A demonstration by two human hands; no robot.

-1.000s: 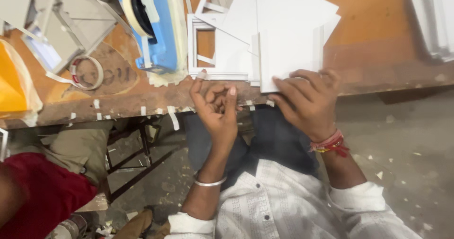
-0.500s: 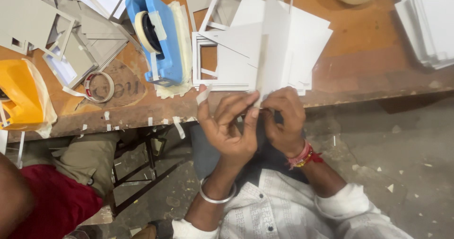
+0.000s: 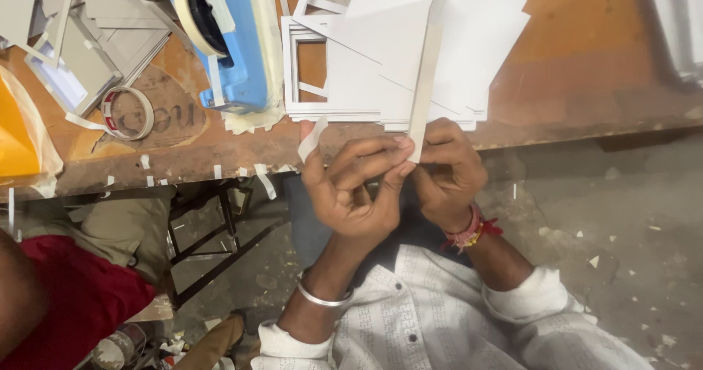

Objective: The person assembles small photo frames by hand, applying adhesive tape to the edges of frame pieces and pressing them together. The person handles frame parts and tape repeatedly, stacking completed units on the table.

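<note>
Both my hands pinch the lower end of a long narrow white card strip [image 3: 427,62], which stands up over a stack of white card sheets and cut-out frames [image 3: 366,62] on the wooden table [image 3: 571,84]. My left hand [image 3: 351,190], with a silver bangle at the wrist, grips the strip's end with its fingertips; a short piece of pale tape [image 3: 311,139] sticks up from its thumb. My right hand [image 3: 448,174], with red threads at the wrist, holds the same end from the right side.
A blue tape dispenser [image 3: 223,44] stands left of the stack, with a small tape roll [image 3: 128,112], grey card frames [image 3: 66,40] and a yellow object [image 3: 16,128] further left. Tape bits hang on the table's front edge. Another person in red [image 3: 66,304] sits at lower left.
My right hand left the edge of the sheet stack and joined my left hand. Both hands now hold the strip, raised upright in front of the table edge.
</note>
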